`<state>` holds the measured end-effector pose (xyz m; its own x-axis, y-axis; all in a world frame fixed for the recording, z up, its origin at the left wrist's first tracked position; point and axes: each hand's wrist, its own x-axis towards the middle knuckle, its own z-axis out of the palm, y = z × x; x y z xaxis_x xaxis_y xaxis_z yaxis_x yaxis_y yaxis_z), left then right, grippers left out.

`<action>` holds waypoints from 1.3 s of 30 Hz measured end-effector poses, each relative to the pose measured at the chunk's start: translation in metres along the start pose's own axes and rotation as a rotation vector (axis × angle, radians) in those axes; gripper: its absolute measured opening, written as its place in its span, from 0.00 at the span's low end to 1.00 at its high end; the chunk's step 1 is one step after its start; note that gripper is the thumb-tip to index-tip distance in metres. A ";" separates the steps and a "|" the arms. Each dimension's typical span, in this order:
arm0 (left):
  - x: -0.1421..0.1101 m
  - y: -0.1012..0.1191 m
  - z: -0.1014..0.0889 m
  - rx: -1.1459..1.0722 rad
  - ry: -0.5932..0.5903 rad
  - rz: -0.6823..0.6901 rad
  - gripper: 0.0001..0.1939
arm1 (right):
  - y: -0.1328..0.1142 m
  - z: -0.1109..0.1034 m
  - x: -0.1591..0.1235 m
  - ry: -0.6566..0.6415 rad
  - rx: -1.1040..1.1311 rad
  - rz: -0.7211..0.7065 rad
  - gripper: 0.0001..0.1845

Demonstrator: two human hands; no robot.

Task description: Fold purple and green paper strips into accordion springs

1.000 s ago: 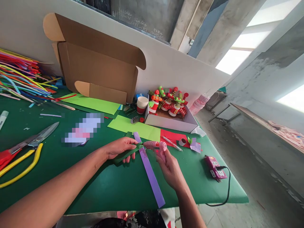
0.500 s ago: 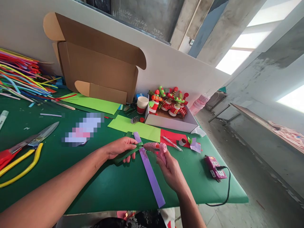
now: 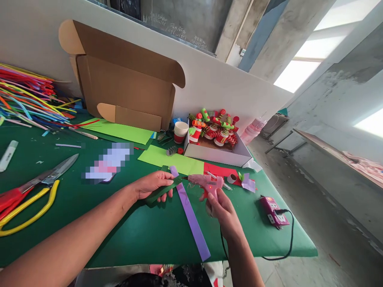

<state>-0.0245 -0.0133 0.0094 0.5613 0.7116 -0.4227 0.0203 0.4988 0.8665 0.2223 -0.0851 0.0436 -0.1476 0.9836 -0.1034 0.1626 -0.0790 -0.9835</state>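
My left hand (image 3: 155,185) pinches a dark green paper strip (image 3: 160,192) near its end, thumb on top and fingers beneath. Closed around the handle of a pink hot glue gun (image 3: 209,182) is my right hand (image 3: 220,206). The gun's nozzle points left, just short of the green strip's end, and a small red light glows on its body. A long purple paper strip (image 3: 191,219) lies on the table between my hands, its upper part passing under the end of the green strip. A black cord hangs below the gun.
Large scissors (image 3: 44,183) lie at left near a glue stick (image 3: 8,155). Behind are a cardboard box (image 3: 125,85), paper cups (image 3: 180,131) and a white tray (image 3: 215,155) of red and green paper figures. A purple box with a cable (image 3: 273,213) sits near the right edge.
My right hand has drawn the glue gun a little to the right, and its nozzle has come away from the green strip's end. My left hand keeps its pinch on the strip.
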 end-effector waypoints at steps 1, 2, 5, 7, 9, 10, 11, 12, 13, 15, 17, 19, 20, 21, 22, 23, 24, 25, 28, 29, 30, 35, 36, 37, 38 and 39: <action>0.000 0.000 0.000 -0.007 -0.002 0.010 0.21 | -0.001 0.000 0.000 -0.003 0.055 0.019 0.21; 0.000 0.000 -0.001 -0.014 -0.005 0.021 0.19 | -0.001 0.000 0.000 -0.001 0.105 0.027 0.21; 0.000 0.000 -0.002 -0.037 -0.024 0.038 0.17 | -0.001 0.002 0.001 -0.001 0.227 0.041 0.23; 0.000 0.000 -0.003 -0.056 -0.034 0.037 0.18 | -0.001 0.003 0.002 -0.001 0.281 0.059 0.22; -0.001 0.000 -0.004 -0.074 -0.033 0.034 0.18 | -0.002 0.003 0.002 -0.003 0.318 0.076 0.21; -0.001 0.000 -0.004 -0.080 -0.029 0.036 0.19 | -0.002 0.004 0.002 -0.003 0.334 0.082 0.21; -0.001 0.000 -0.004 -0.084 -0.024 0.039 0.19 | -0.003 0.004 0.002 -0.004 0.351 0.087 0.21; -0.001 -0.001 -0.004 -0.085 -0.019 0.043 0.19 | -0.003 0.004 0.002 -0.006 0.369 0.093 0.21; -0.001 -0.001 -0.004 -0.086 -0.016 0.046 0.19 | -0.004 0.004 0.002 -0.006 0.387 0.100 0.21; -0.002 -0.001 -0.003 -0.089 -0.012 0.053 0.20 | -0.004 0.004 0.003 -0.005 0.415 0.108 0.21; -0.002 -0.001 -0.003 -0.091 -0.012 0.060 0.19 | -0.003 0.003 0.003 0.004 0.425 0.102 0.21; -0.002 0.000 -0.003 -0.090 -0.015 0.068 0.19 | -0.001 -0.001 0.002 0.019 0.419 0.093 0.20; -0.002 0.000 -0.003 -0.090 -0.015 0.071 0.19 | 0.000 -0.004 0.001 0.028 0.415 0.089 0.20; -0.002 0.000 -0.003 -0.091 -0.015 0.072 0.19 | 0.001 -0.007 0.000 0.036 0.409 0.086 0.20; -0.002 0.001 -0.002 -0.091 -0.014 0.074 0.18 | 0.001 -0.012 -0.001 0.044 0.400 0.086 0.20; -0.002 0.001 -0.002 -0.090 -0.015 0.074 0.18 | 0.002 -0.017 -0.003 0.053 0.389 0.089 0.20; -0.002 0.001 -0.002 -0.088 -0.015 0.073 0.18 | 0.003 -0.024 -0.005 0.057 0.369 0.102 0.20; -0.002 0.001 -0.002 -0.084 -0.016 0.071 0.17 | 0.004 -0.030 -0.007 0.069 0.341 0.122 0.21; -0.003 0.001 -0.002 -0.066 -0.007 0.060 0.17 | 0.008 -0.052 -0.014 0.166 0.219 0.171 0.23; -0.004 0.001 -0.001 -0.059 0.005 0.056 0.18 | 0.009 -0.059 -0.017 0.215 0.158 0.176 0.23; -0.005 0.001 -0.001 -0.050 0.019 0.050 0.18 | 0.011 -0.066 -0.019 0.266 0.086 0.176 0.23; -0.008 0.001 0.001 -0.027 0.058 0.028 0.24 | 0.024 -0.094 -0.024 0.432 -0.449 0.216 0.14; -0.008 0.001 0.001 -0.019 0.060 0.021 0.25 | 0.027 -0.097 -0.024 0.454 -0.571 0.218 0.13; -0.008 0.001 0.002 -0.012 0.063 0.016 0.26 | 0.029 -0.100 -0.023 0.467 -0.681 0.211 0.12; -0.009 0.001 0.002 -0.006 0.069 0.013 0.26 | 0.030 -0.101 -0.022 0.472 -0.779 0.204 0.12; -0.009 0.001 0.002 -0.004 0.076 0.012 0.27 | 0.031 -0.101 -0.021 0.470 -0.864 0.195 0.12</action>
<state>-0.0275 -0.0205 0.0145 0.4974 0.7529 -0.4309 0.0102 0.4916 0.8708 0.3294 -0.0920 0.0299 0.3271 0.9450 0.0007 0.8231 -0.2846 -0.4914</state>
